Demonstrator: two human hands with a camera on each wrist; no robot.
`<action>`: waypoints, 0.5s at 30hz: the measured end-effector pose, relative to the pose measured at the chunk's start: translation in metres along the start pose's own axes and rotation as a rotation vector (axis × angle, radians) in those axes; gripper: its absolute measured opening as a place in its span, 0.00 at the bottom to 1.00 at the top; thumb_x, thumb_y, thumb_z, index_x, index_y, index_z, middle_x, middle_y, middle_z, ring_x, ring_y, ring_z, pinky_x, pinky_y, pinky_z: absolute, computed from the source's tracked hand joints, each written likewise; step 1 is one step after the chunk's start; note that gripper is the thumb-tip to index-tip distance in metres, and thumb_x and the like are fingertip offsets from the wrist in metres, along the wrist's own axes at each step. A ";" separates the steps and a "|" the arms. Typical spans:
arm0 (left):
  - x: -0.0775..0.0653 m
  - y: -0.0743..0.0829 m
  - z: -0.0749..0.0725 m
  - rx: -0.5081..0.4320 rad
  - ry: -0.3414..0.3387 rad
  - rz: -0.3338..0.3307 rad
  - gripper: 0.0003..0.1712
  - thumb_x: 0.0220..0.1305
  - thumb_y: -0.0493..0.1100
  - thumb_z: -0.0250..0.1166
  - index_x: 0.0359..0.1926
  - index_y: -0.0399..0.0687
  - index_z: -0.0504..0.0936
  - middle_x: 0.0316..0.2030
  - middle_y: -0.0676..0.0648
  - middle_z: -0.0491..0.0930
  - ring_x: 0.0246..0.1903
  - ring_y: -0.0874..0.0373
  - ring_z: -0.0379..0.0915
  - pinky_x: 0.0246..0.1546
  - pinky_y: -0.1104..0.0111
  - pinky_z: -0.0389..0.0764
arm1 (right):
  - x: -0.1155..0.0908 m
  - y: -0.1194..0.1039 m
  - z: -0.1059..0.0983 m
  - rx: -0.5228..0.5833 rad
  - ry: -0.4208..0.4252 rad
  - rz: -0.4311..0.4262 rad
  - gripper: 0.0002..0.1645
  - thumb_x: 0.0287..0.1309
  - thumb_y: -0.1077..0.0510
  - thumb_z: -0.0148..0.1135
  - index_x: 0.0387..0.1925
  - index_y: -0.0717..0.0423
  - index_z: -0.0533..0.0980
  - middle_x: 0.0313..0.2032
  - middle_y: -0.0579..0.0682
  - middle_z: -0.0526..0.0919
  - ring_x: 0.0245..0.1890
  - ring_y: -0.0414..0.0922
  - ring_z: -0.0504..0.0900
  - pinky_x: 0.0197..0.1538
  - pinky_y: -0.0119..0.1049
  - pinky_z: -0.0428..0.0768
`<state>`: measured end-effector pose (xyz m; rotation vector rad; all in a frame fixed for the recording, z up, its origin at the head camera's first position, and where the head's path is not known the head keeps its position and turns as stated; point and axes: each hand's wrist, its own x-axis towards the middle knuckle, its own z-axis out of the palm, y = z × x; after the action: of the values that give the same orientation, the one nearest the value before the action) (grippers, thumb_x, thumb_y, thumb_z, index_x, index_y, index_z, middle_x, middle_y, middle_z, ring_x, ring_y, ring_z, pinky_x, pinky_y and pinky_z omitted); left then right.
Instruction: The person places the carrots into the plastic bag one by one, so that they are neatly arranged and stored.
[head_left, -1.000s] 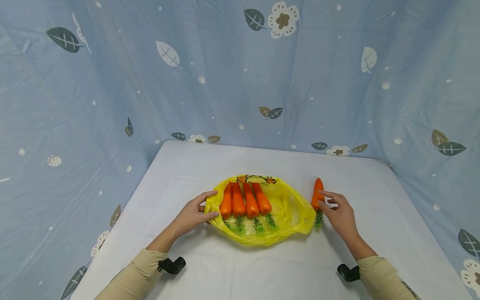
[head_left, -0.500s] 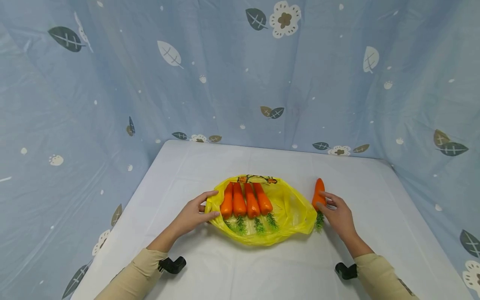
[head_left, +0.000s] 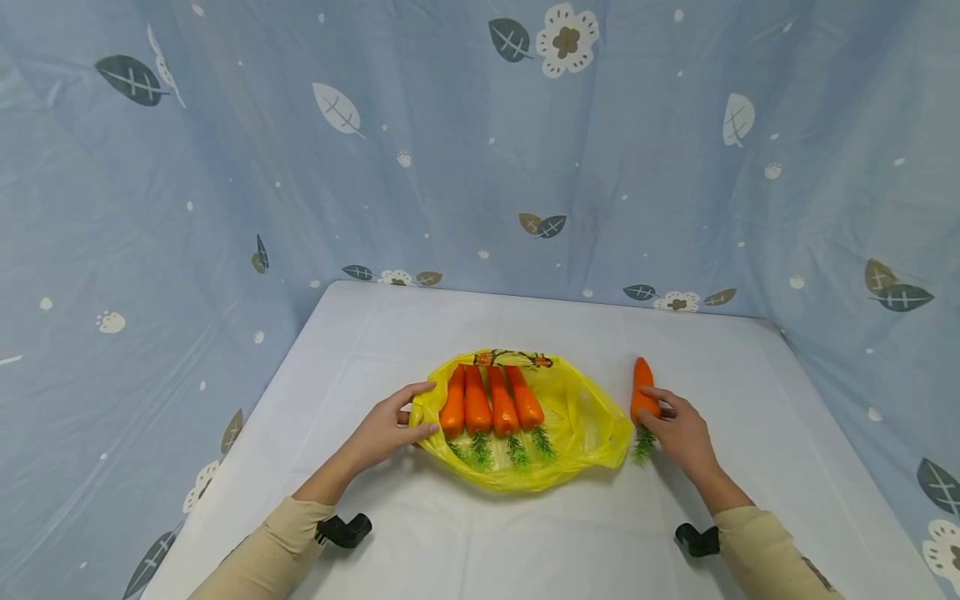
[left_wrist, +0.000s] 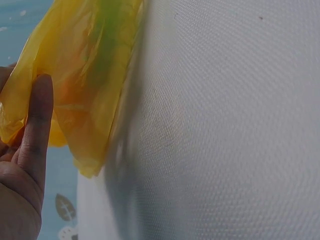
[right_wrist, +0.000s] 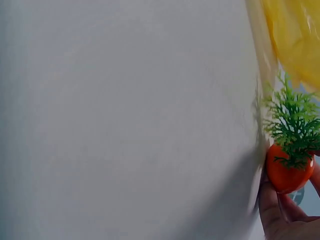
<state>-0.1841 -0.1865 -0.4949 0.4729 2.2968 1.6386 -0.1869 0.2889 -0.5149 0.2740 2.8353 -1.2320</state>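
Observation:
A yellow plastic bag (head_left: 585,417) lies open-mouthed on the table, with several orange carrots (head_left: 477,404) side by side inside it, their green tops toward the person. At the bag's left end, my left hand (head_left: 386,429) pinches its edge between thumb and fingers; the left wrist view shows the thin plastic (left_wrist: 85,100) at the thumb. To the right of the bag, my right hand (head_left: 684,429) grips a single carrot (head_left: 642,390) by its thick end. This carrot points away from the person, and its leafy top (right_wrist: 292,117) shows clearly in the right wrist view.
A white cloth covers the table (head_left: 465,542). Blue curtains (head_left: 450,167) printed with leaves and flowers hang behind it and along both sides. Black wrist cameras (head_left: 345,531) sit at both beige sleeves.
The right hand's fingers have closed around the single carrot, which has shifted slightly right, away from the bag. The left hand and the bag have stayed in place.

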 end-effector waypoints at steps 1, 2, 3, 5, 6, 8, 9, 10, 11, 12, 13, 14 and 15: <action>0.000 0.000 0.000 0.000 -0.001 0.000 0.42 0.65 0.44 0.72 0.76 0.46 0.63 0.66 0.32 0.70 0.44 0.51 0.85 0.37 0.56 0.87 | -0.001 0.001 -0.003 -0.005 0.002 -0.004 0.30 0.72 0.51 0.61 0.70 0.57 0.70 0.70 0.69 0.64 0.63 0.68 0.71 0.57 0.59 0.79; 0.000 0.000 0.000 0.000 -0.001 0.001 0.42 0.66 0.44 0.72 0.76 0.46 0.63 0.66 0.32 0.70 0.44 0.51 0.85 0.37 0.56 0.87 | -0.003 0.003 -0.005 -0.011 0.004 -0.011 0.30 0.72 0.51 0.61 0.70 0.58 0.70 0.69 0.70 0.64 0.63 0.68 0.71 0.57 0.59 0.79; 0.000 0.000 0.000 0.001 0.000 0.002 0.42 0.66 0.44 0.72 0.76 0.46 0.63 0.66 0.32 0.70 0.44 0.51 0.85 0.37 0.56 0.87 | -0.004 0.005 -0.008 -0.009 0.006 -0.014 0.30 0.72 0.51 0.60 0.70 0.58 0.70 0.69 0.70 0.64 0.63 0.68 0.71 0.56 0.59 0.80; 0.000 0.000 0.000 0.002 0.001 0.006 0.42 0.66 0.43 0.72 0.76 0.46 0.63 0.67 0.32 0.70 0.44 0.51 0.85 0.37 0.57 0.87 | -0.006 0.011 -0.013 -0.011 0.011 -0.018 0.30 0.73 0.51 0.60 0.70 0.58 0.69 0.69 0.70 0.65 0.63 0.67 0.72 0.55 0.57 0.80; 0.000 -0.001 0.000 0.004 0.002 0.007 0.42 0.66 0.43 0.72 0.76 0.46 0.63 0.67 0.32 0.69 0.44 0.51 0.85 0.37 0.56 0.87 | -0.007 0.013 -0.016 -0.008 0.013 -0.017 0.31 0.73 0.50 0.60 0.71 0.59 0.69 0.69 0.71 0.65 0.63 0.68 0.71 0.54 0.56 0.80; 0.000 -0.001 0.000 0.011 0.002 0.011 0.42 0.66 0.44 0.72 0.76 0.46 0.63 0.67 0.33 0.69 0.44 0.51 0.85 0.37 0.56 0.86 | -0.009 0.019 -0.021 -0.007 0.020 -0.007 0.32 0.73 0.49 0.59 0.71 0.60 0.68 0.69 0.72 0.65 0.63 0.68 0.71 0.53 0.54 0.80; 0.000 -0.002 0.000 0.013 0.002 0.012 0.42 0.66 0.44 0.72 0.76 0.46 0.64 0.67 0.33 0.69 0.43 0.51 0.85 0.37 0.55 0.86 | -0.010 0.022 -0.024 -0.003 0.024 0.000 0.32 0.73 0.49 0.59 0.71 0.60 0.68 0.69 0.72 0.65 0.63 0.68 0.71 0.52 0.53 0.80; 0.000 -0.001 0.000 0.016 0.000 0.014 0.42 0.66 0.44 0.72 0.76 0.46 0.63 0.68 0.33 0.69 0.43 0.51 0.85 0.37 0.55 0.86 | -0.011 0.024 -0.026 -0.003 0.030 0.006 0.32 0.73 0.49 0.58 0.71 0.60 0.68 0.68 0.72 0.65 0.62 0.68 0.71 0.51 0.51 0.81; 0.000 -0.002 0.000 0.016 0.000 0.014 0.42 0.66 0.44 0.72 0.76 0.46 0.63 0.68 0.33 0.68 0.43 0.52 0.85 0.37 0.55 0.86 | -0.012 0.027 -0.028 -0.004 0.038 0.011 0.32 0.73 0.49 0.59 0.71 0.61 0.68 0.68 0.72 0.66 0.62 0.68 0.71 0.50 0.49 0.81; 0.000 -0.001 0.000 0.018 -0.001 0.015 0.42 0.66 0.44 0.72 0.76 0.46 0.63 0.68 0.33 0.68 0.43 0.52 0.85 0.37 0.54 0.86 | -0.012 0.029 -0.029 -0.003 0.045 0.016 0.32 0.73 0.49 0.59 0.71 0.61 0.68 0.68 0.72 0.66 0.62 0.68 0.71 0.49 0.46 0.81; 0.000 -0.001 0.000 0.018 -0.002 0.015 0.42 0.66 0.44 0.72 0.76 0.46 0.63 0.68 0.33 0.68 0.43 0.52 0.85 0.37 0.54 0.86 | -0.013 0.031 -0.030 -0.004 0.051 0.021 0.32 0.73 0.50 0.59 0.71 0.61 0.68 0.67 0.72 0.66 0.62 0.67 0.72 0.47 0.43 0.81; 0.000 -0.001 0.000 0.017 -0.003 0.015 0.42 0.66 0.44 0.72 0.76 0.46 0.63 0.68 0.33 0.68 0.43 0.52 0.85 0.37 0.54 0.86 | -0.013 0.033 -0.031 -0.003 0.056 0.025 0.32 0.73 0.50 0.59 0.71 0.61 0.68 0.67 0.72 0.67 0.62 0.67 0.72 0.45 0.40 0.80; 0.000 -0.001 0.000 0.018 -0.003 0.015 0.42 0.66 0.44 0.72 0.76 0.46 0.63 0.69 0.33 0.68 0.43 0.52 0.85 0.37 0.54 0.86 | -0.014 0.034 -0.032 -0.002 0.060 0.028 0.32 0.73 0.50 0.59 0.71 0.60 0.68 0.67 0.72 0.67 0.62 0.67 0.72 0.44 0.38 0.79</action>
<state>-0.1841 -0.1870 -0.4956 0.4978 2.3131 1.6247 -0.1664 0.3329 -0.5164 0.3549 2.8724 -1.2365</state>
